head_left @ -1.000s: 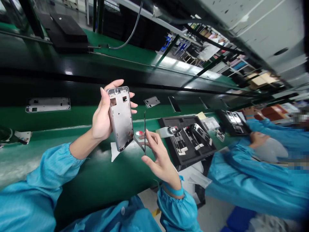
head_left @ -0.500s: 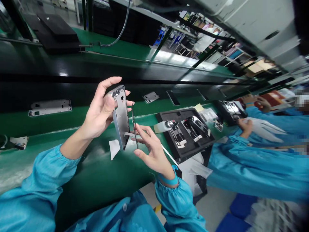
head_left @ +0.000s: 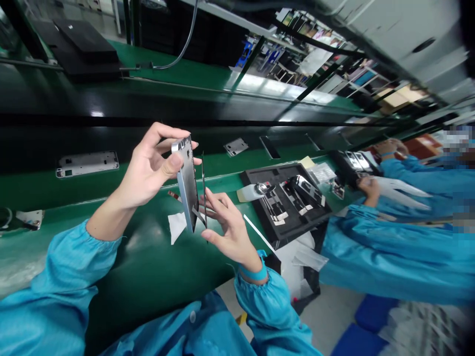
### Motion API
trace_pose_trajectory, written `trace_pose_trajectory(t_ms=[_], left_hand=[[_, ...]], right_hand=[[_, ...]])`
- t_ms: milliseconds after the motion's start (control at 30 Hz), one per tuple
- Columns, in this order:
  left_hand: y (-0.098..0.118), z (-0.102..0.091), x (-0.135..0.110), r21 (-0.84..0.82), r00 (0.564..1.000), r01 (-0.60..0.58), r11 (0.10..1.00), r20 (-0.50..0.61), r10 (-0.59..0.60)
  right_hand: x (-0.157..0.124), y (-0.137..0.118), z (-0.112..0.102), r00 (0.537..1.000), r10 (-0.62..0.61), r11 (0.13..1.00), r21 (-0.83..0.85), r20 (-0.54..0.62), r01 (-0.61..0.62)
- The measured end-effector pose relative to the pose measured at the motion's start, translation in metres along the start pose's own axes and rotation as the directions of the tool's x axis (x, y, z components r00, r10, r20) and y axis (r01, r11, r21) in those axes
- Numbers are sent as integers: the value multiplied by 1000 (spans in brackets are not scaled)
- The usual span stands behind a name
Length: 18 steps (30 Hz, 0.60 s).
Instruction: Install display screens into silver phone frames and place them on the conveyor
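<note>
Over a green counter (head_left: pixel 148 277), the left hand (head_left: pixel 143 173) and right hand (head_left: pixel 230 232) grasp, respectively, a metal phone casing (head_left: pixel 186 183) at centre frame and a thin dark panel (head_left: pixel 203 190) just beside it, best kept near-parallel, with the ribbon (head_left: pixel 199 215) between them unstrained.

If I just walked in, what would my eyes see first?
Probably the silver phone frame near the middle, held up by the left hand, with a thin dark panel beside it in the right hand. Next, the black tray of parts on the green bench, farther right.
</note>
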<state>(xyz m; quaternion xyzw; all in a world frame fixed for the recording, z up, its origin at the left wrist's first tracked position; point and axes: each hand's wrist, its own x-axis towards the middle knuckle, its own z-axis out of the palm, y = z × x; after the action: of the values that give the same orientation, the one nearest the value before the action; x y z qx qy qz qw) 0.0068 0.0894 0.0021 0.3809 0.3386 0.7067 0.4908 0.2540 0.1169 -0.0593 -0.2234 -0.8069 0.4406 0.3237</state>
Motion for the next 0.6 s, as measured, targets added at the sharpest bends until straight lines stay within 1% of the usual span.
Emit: trace_pose_trajectory(t_ms=[67, 133, 233, 300, 400, 533, 600], left_hand=[[-1, 5, -1, 31, 1000, -6, 999, 7, 6], [-2, 8, -1, 76, 999, -31, 997, 20, 30], [-2, 13, -1, 134, 994, -106, 985, 42, 101], [-3, 14, -1, 160, 991, -130, 978, 34, 126], [-2, 12, 0, 182, 994, -104, 978, 5, 105], [-2, 6, -1, 110, 999, -38, 993, 8, 37], [-4, 6, -1, 87, 1000, -27, 996, -5, 27]], right_hand=[[5, 3, 10, 999, -16, 998, 66, -37, 19], [8, 6, 19, 997, -2, 995, 99, -80, 10], [13, 9, 29, 992, 58, 995, 86, -113, -48], [16, 9, 34, 989, 82, 994, 80, -124, -73], [22, 8, 39, 984, 85, 992, 101, -157, -69], [30, 8, 38, 985, 60, 994, 98, -164, -44], [34, 11, 37, 987, 41, 997, 74, -155, -29]])
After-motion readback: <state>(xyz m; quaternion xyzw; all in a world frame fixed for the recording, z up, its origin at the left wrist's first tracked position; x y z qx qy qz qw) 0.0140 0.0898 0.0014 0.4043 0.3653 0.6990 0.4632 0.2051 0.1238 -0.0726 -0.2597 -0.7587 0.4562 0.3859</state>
